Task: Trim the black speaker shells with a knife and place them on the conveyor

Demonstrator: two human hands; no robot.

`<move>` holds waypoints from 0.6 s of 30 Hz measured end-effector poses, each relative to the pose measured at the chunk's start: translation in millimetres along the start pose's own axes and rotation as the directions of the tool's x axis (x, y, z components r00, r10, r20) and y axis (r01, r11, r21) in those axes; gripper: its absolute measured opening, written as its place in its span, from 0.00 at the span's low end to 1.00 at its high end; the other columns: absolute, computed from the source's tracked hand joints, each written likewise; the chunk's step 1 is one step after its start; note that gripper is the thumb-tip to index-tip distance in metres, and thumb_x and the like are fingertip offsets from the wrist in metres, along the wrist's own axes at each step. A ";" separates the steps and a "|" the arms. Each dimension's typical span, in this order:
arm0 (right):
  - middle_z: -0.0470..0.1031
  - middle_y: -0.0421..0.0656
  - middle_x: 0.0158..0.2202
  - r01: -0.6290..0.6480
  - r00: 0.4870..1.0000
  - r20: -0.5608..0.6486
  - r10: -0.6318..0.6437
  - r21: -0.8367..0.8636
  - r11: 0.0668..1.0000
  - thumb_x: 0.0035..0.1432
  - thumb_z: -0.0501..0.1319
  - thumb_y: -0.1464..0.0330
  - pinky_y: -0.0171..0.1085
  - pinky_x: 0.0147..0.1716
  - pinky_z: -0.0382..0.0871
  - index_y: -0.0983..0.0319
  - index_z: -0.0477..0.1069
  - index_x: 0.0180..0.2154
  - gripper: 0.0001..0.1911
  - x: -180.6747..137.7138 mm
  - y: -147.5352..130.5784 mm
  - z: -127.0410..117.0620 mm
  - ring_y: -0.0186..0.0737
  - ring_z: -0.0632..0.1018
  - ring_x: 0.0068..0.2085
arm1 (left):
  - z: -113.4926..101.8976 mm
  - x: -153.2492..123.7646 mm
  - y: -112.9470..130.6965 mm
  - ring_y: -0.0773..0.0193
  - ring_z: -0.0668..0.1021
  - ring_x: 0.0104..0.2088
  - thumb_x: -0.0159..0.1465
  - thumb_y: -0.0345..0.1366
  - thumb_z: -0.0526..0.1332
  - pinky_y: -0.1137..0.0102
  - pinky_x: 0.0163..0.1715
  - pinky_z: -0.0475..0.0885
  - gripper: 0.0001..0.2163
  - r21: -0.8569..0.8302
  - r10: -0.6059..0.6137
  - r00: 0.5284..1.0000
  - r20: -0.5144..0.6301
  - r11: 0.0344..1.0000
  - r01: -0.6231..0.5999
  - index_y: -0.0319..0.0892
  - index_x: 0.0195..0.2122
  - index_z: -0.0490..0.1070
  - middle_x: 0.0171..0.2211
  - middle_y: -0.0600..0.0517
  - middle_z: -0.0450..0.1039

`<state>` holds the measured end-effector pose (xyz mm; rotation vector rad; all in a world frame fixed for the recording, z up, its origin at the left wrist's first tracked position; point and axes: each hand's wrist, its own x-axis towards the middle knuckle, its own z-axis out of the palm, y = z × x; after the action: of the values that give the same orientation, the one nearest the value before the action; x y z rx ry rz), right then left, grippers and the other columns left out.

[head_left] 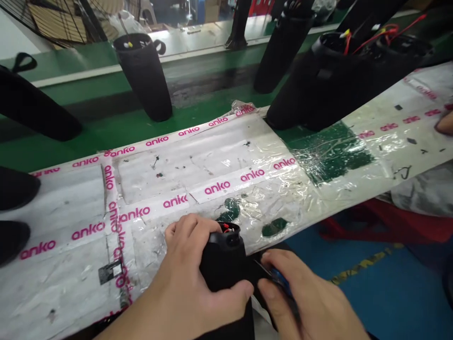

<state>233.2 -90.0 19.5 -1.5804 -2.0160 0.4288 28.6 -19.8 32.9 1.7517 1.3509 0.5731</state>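
My left hand [193,264] is wrapped round a black tapered plastic housing [224,262] at the near edge of the workbench, its open top end showing red wires inside. My right hand [300,293] is closed on a small tool with a blue handle [279,278], pressed against the right side of the housing. Both hands are close together, low in the view.
The workbench top [198,160] is covered in white sheet, clear film and pink "anko" tape. Several similar black housings [145,75] stand on a green conveyor [106,123] behind it, some with red wires [385,35]. Another person's fingers [445,123] show at far right.
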 end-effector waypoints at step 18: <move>0.74 0.40 0.30 0.378 0.916 0.301 -0.264 -0.432 0.819 0.61 0.56 0.76 0.41 0.21 0.64 0.62 0.68 0.54 0.19 29.6 7.0 -26.3 0.40 0.76 0.23 | 7.4 12.6 15.8 0.45 0.76 0.41 0.50 0.33 0.72 0.47 0.43 0.65 0.15 0.095 0.048 0.997 0.058 0.994 -0.053 0.47 0.37 0.70 0.39 0.49 0.70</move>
<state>249.3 -61.7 43.2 -1.4514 -2.6724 -0.0422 47.1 -11.6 40.2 1.8709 1.3176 0.4899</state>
